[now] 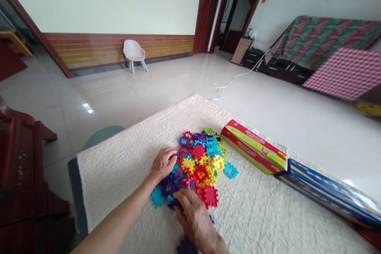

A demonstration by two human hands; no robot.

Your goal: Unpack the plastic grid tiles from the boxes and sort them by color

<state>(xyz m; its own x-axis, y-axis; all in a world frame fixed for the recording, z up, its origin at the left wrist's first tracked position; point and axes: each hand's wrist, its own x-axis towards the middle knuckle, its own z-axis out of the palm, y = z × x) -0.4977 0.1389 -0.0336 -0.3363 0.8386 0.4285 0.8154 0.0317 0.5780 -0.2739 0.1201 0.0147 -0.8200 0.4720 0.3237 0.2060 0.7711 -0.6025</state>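
Observation:
A heap of colourful plastic interlocking tiles (pixel 198 151), square with notched edges and some with window-like cut-outs, lies on a cream quilted cloth (pixel 262 210). At the heap's left edge, my left hand (pixel 163 163) has its fingers and thumb curled round what looks like a dark purple tile, mostly hidden. My right hand (pixel 195 219) is at the near edge, thumb and fingers closing on a purple tile (pixel 174 203). A red tile (pixel 211 196) lies just beyond its fingers. Another purple tile (pixel 186 246) shows partly under the right wrist.
Right of the heap lie a red and green box (pixel 254 147) and a long blue box (pixel 330 190). The table's far corner (pixel 195 97) points toward a tiled floor with a small white chair (pixel 133 51) and a white cord (pixel 235 77). Dark red wooden furniture (pixel 26 166) stands at left.

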